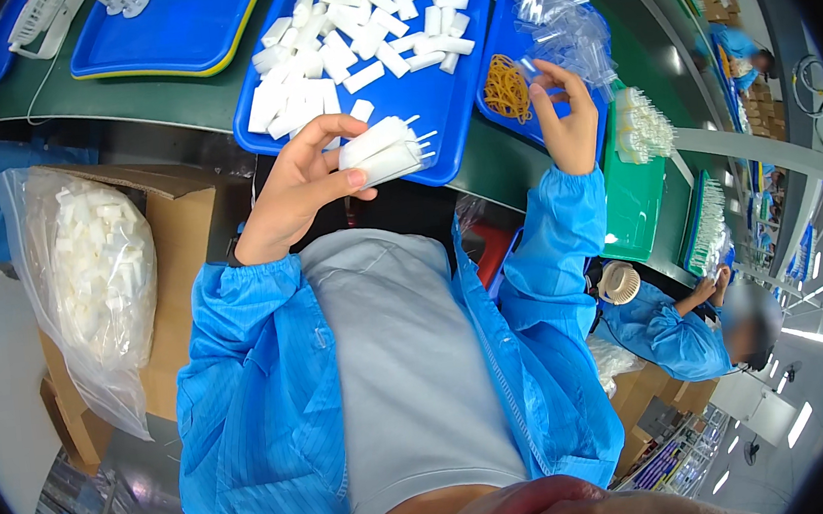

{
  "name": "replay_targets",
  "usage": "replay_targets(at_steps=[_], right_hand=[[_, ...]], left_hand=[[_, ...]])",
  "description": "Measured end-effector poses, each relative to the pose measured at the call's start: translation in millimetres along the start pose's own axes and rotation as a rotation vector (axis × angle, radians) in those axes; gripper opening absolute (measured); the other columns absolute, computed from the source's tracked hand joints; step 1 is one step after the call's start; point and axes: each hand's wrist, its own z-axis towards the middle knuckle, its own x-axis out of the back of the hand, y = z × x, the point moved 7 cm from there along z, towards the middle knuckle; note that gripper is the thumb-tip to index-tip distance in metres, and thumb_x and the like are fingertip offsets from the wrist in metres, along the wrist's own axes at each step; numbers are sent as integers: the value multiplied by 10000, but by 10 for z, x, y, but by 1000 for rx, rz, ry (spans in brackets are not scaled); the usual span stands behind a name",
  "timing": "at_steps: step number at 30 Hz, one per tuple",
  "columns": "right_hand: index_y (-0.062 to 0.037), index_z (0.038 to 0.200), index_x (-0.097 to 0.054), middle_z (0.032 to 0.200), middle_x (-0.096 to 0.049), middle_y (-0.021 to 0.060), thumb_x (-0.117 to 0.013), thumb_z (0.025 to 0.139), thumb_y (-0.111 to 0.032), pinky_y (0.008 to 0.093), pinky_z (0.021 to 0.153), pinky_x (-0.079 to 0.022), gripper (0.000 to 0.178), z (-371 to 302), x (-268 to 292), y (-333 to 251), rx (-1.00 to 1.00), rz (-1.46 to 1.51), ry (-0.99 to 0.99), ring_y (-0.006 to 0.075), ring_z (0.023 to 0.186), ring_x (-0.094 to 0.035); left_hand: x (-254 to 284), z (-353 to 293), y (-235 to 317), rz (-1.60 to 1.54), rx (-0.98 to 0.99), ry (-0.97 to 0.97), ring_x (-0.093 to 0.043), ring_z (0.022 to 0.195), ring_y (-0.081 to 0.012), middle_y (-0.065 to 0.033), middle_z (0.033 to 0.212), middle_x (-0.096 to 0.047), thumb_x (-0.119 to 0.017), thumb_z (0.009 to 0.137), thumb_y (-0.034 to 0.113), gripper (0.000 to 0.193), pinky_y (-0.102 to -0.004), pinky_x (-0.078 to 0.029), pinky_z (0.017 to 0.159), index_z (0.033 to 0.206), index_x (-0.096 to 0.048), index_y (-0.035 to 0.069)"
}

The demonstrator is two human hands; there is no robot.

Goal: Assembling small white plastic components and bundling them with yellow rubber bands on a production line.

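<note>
My left hand (310, 178) is closed around a small bundle of white plastic parts (382, 151); several thin white pins stick out of its right end. The bundle is above the near edge of a blue tray (468, 142) heaped with loose white blocks (350, 30). Over a second blue tray (488, 109) at the right, my right hand (567, 118) pinches a small clear plastic piece (528, 67), whose exact kind I cannot make out. Yellow rubber bands (506, 89) lie just left of these fingers. Clear plastic tubes (563, 24) are piled beyond them.
White bristly parts (642, 126) stand at a green tray (630, 206) on the right. An empty-looking blue tray (167, 28) lies far left. A bag of white pieces (105, 267) sits by a cardboard box (179, 309). Co-workers (671, 331) are at both sides.
</note>
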Motion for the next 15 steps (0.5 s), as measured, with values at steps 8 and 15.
replay_targets(at_steps=[8, 15], right_hand=[[-32, 1040, -693, 868, -618, 99, -661, 763, -33, 326, 754, -445, 279, -254, -207, -1094, 333, 325, -313, 230, 825, -559], [-33, 1069, -682, 845, -613, 77, -680, 747, -49, 333, 737, -434, 322, -291, -286, -1231, 467, 233, -371, 229, 812, -537]], left_hand=[[-85, 11, 47, 70, 2, 3, -556, 1085, -227, -128, 1201, -527, -656, 827, -1, 359, -323, -565, 796, 1162, -531, 27], [-99, 0, 34, 82, -21, 12, -567, 1050, -204, -126, 1180, -540, -659, 829, -2, 355, -303, -566, 776, 1159, -530, 23]])
